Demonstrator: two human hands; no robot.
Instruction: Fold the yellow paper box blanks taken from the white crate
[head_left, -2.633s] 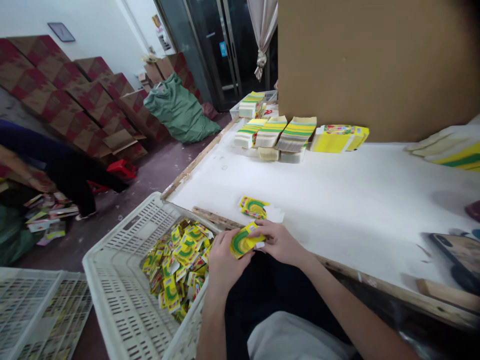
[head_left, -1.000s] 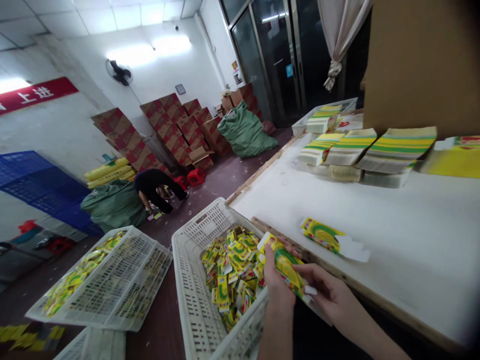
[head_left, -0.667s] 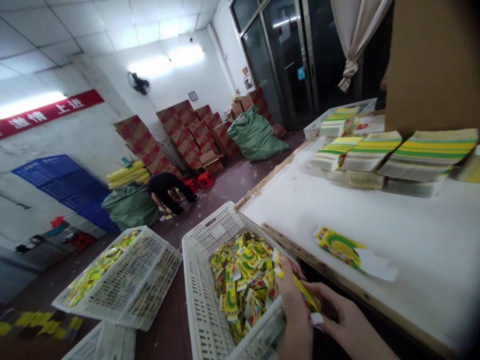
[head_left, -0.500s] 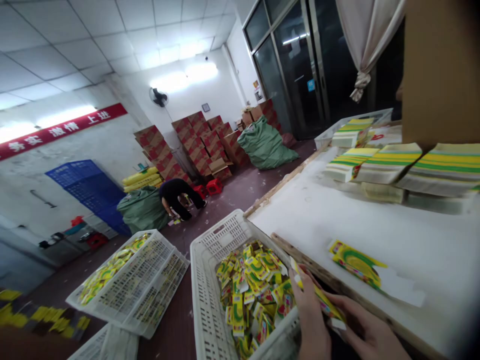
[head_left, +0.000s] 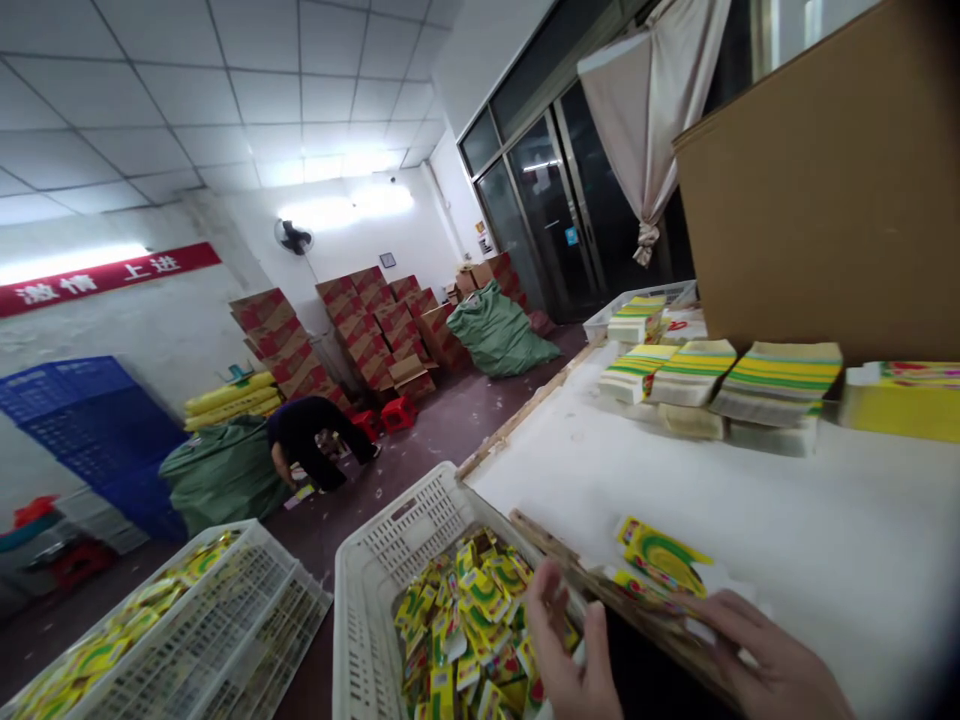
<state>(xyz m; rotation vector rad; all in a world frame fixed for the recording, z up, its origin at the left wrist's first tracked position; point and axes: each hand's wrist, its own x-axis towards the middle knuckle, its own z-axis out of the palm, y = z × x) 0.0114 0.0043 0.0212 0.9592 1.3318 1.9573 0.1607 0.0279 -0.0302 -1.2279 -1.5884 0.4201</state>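
Right hand (head_left: 780,655) grasps one yellow carton (head_left: 637,588) near a second carton (head_left: 664,556) on one table (head_left: 847,510); left hand (head_left: 568,655) released

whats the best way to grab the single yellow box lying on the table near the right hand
Probably pinch the yellow box across its long edges, at the end away from its white flap, from above: it lies flat, and the right hand crowds the flap end.

"Where is the basket (head_left: 357,620) placed?"

"Left of the table (head_left: 555,475), with small cartons (head_left: 472,605) held inside; a second basket (head_left: 259,610) is set further left."

"And the stacks (head_left: 694,370)?"

"Ranged on the table before the cardboard panel (head_left: 817,210); a loose carton (head_left: 661,555) is laid nearer, beyond the right hand (head_left: 780,655)."
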